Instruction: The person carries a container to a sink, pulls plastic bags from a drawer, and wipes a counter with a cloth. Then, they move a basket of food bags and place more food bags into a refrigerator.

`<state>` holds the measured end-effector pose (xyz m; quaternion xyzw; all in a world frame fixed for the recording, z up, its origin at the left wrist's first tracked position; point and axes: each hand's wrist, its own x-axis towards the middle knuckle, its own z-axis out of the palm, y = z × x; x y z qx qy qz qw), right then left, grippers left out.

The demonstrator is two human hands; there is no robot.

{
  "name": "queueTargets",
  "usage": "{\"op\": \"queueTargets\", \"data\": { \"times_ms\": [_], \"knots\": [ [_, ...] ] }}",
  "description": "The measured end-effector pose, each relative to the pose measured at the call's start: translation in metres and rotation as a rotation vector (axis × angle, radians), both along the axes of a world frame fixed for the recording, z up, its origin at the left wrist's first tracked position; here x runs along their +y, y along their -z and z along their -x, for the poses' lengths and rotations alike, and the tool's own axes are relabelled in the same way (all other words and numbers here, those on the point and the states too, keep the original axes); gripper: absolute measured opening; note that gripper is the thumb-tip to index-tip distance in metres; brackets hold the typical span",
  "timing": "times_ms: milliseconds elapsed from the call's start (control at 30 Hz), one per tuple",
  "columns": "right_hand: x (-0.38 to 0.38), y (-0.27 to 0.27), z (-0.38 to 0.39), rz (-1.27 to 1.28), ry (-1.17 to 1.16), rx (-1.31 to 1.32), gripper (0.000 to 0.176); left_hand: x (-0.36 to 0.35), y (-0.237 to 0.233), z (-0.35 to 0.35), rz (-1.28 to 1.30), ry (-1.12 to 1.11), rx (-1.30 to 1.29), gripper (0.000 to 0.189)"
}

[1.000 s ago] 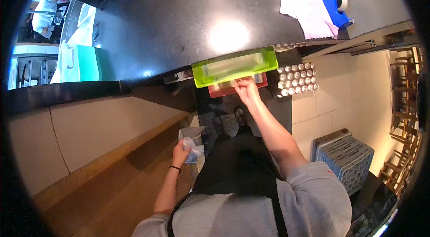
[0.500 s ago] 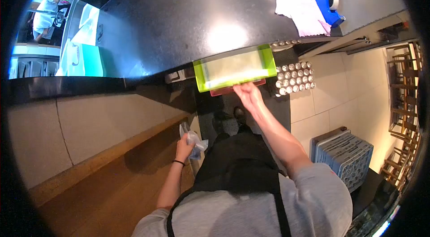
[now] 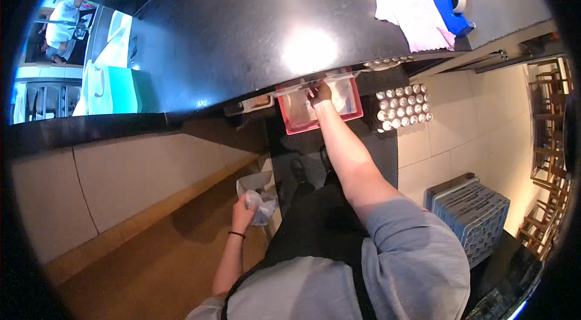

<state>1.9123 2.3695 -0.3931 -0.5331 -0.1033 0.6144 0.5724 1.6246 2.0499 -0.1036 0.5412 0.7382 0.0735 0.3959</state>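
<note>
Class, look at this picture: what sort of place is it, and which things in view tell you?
Probably the staff side of a restaurant or café, judging by the long black counter, the rows of what look like drink cans and, at the far right, what seem to be wooden chairs.

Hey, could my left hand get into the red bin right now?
Probably not easily: your left hand is holding some clear plastic, and your right hand is in the way at the red bin.
</note>
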Motion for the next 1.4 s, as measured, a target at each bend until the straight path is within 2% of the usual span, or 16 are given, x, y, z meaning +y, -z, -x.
{"op": "queueTargets", "data": {
  "times_ms": [133,167,300,367,533,633,667,733,800,833,867,933,1067,1100,1167,1400],
  "knots": [
    [0.000,0.009,-0.010,-0.295,-0.148,-0.219,0.011,0.004,-0.001,0.002,0.036,-0.016,0.059,0.037],
    [0.001,0.007,-0.008,-0.176,-0.073,-0.127,0.010,0.003,-0.001,0.002,0.033,-0.014,0.062,0.037],
    [-0.040,-0.153,-0.019,0.019,-0.013,0.425,0.013,0.003,0.005,0.004,0.051,-0.023,0.017,0.039],
    [-0.062,-0.160,-0.012,-0.007,0.043,0.513,0.015,-0.002,0.008,0.004,0.061,-0.034,-0.011,0.040],
    [-0.094,-0.156,-0.005,0.158,-0.142,0.402,0.039,0.012,0.007,-0.014,0.019,0.053,0.006,0.043],
    [-0.051,-0.135,-0.016,0.169,0.158,0.320,0.039,0.026,-0.002,-0.024,0.040,0.023,0.003,0.043],
    [-0.040,-0.140,-0.016,0.240,0.227,0.296,0.026,0.027,-0.003,-0.024,0.038,0.021,0.006,0.043],
    [-0.025,-0.079,-0.017,0.040,0.104,0.414,0.011,0.030,-0.002,-0.022,0.108,-0.043,0.006,0.043],
    [-0.018,0.010,-0.006,-0.180,0.029,0.144,0.007,0.026,0.008,-0.015,0.020,0.021,0.046,0.042],
    [-0.017,0.007,-0.002,-0.283,0.015,0.010,0.007,0.024,0.010,-0.013,-0.067,0.085,0.085,0.040],
    [-0.026,0.004,-0.007,-0.147,0.027,0.252,0.008,0.022,0.012,-0.011,-0.063,0.083,0.088,0.040],
    [-0.051,-0.103,-0.020,0.186,0.188,0.738,0.010,0.020,0.013,-0.010,-0.085,0.075,0.074,0.035],
    [-0.101,-0.060,-0.016,0.258,0.192,0.524,0.012,0.041,0.000,-0.036,-0.007,0.140,0.054,0.030],
    [-0.115,-0.066,-0.016,0.280,0.229,0.539,0.012,0.048,0.005,-0.043,0.038,0.187,0.063,0.030],
    [-0.139,-0.080,-0.016,0.314,0.213,0.516,0.014,0.068,0.016,-0.068,-0.325,0.563,0.158,0.033],
    [-0.167,-0.129,-0.029,0.200,0.024,0.404,0.038,0.179,0.058,-0.148,-0.418,0.753,0.136,0.035]
  ]
}}
